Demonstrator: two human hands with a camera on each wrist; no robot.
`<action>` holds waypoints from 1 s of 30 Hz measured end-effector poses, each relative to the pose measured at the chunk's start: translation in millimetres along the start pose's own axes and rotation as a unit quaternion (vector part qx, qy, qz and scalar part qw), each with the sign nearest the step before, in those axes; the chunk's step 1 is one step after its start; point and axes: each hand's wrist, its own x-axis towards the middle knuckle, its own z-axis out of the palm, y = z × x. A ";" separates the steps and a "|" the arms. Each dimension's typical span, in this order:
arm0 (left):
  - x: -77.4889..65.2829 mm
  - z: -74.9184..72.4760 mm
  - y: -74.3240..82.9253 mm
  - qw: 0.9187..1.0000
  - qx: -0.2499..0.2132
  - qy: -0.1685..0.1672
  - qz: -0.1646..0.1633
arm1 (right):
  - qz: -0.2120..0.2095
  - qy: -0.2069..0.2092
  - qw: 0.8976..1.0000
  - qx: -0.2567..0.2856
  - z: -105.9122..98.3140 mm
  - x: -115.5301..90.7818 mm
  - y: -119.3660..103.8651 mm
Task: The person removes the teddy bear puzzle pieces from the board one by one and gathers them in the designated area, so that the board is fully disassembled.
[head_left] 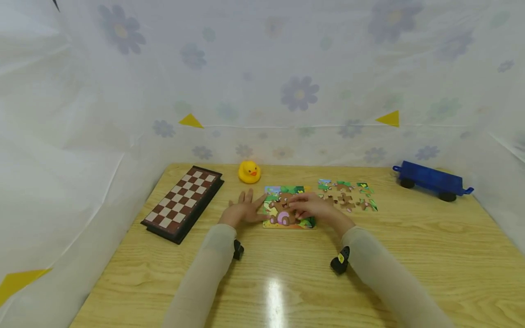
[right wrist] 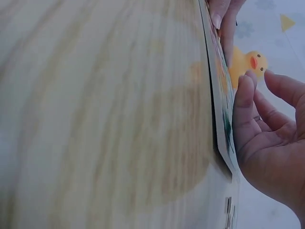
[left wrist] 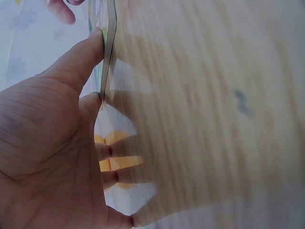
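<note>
A bear picture puzzle lies flat on the table, seen nearly edge-on in both wrist views. My left hand rests at its left side with fingers spread; in the left wrist view the thumb touches the puzzle's edge. Above the puzzle's right half hovers my right hand, its fingers loosely bent. In the right wrist view this hand shows a gap between thumb and fingertips, with nothing seen between them. Several loose puzzle pieces lie to the right of the puzzle, some partly behind the right hand.
A yellow rubber duck stands behind the left hand. On the left lies a checkered board box. A blue toy trailer with black wheels stands at the back right. A flower-patterned white curtain hangs along the table's far edge.
</note>
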 end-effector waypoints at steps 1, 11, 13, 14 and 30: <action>-0.1 0.2 -0.1 1.000 -0.002 0.000 0.000 | 0.000 -0.006 1.000 -0.002 2.0 1.1 -0.8; 0.2 1.2 -1.1 1.000 0.001 0.009 0.001 | 0.009 -0.021 0.999 -0.023 8.1 2.0 -4.5; -0.3 0.9 -1.0 1.000 -0.001 0.009 0.001 | 0.017 -0.017 0.999 -0.027 8.0 2.3 -4.5; -0.6 0.6 -0.8 1.000 -0.002 0.009 0.001 | 0.020 -0.016 0.999 -0.030 7.9 2.6 -4.3; -2.9 0.9 -1.4 1.000 -0.011 0.021 0.017 | 0.009 -0.017 0.993 -0.120 16.7 6.3 -9.0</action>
